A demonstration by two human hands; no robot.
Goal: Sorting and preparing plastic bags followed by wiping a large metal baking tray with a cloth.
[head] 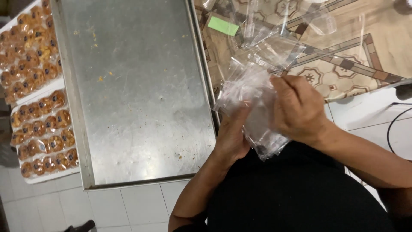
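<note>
Fingers of both the right hand [296, 107] and left hand [234, 137] clench a bunch of clear bags [251, 92], held above the lap just off the tray's [137, 94] right edge; being slick, bags could slip loose and scatter

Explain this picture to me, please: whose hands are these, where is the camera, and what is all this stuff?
There is no machine here. A person wears a camera on the head, so you look straight down at their own two bare hands. Both the left hand and the right hand grip a bundle of small clear plastic bags, held above the person's lap. More loose clear bags and a green slip of paper lie on a patterned mat. Beside them sits a large metal baking tray, bare except for a few crumbs. At far left, white trays hold rows of small wrapped brown baked goods.
</note>
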